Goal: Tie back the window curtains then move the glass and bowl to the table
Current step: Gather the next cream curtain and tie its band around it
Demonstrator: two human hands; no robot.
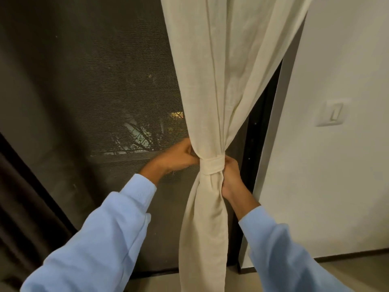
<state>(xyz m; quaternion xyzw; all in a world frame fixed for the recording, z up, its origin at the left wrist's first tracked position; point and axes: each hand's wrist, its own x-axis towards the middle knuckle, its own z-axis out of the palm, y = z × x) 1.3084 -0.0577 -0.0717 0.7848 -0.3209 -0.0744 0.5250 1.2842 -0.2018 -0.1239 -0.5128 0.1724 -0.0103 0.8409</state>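
Dim warm indoor light; window [94,81] dark; soft focus; wide-angle bending at edges.

Loose lt-blue long sleeves [101,234], bare hands [179,154].

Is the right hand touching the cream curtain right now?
Touching. The head view shows the right hand closed on the gathered cream curtain just below the tie band, with the fabric pressed against its fingers and no gap.

Cream curtain [223,81] hangs at twelve o'clock, gathered at mid-height by a matching fabric tie-back [211,165], flaring loosely below toward six o'clock.
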